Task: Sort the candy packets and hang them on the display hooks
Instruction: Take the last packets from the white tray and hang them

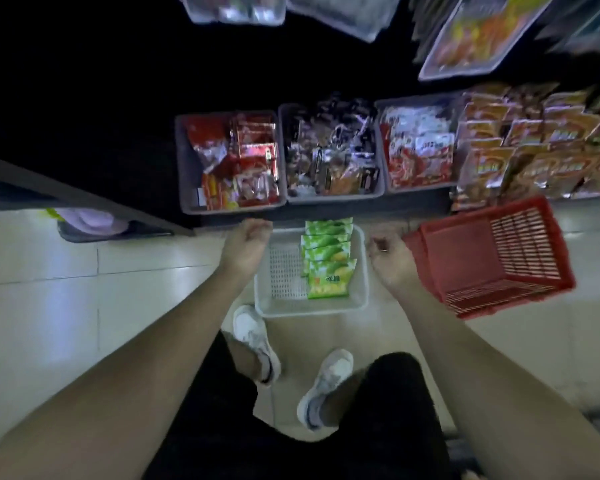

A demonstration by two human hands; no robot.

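Hands, left [245, 242] and right [388, 258], loosely curled, empty, over basket [309, 310] of green packets [328, 265]

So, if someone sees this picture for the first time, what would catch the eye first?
Most likely the bright green packets lined up in the white basket on the floor, between the left hand and the right hand. Next, the tilted red basket just right of it, and the grey bins of red and dark packets behind.
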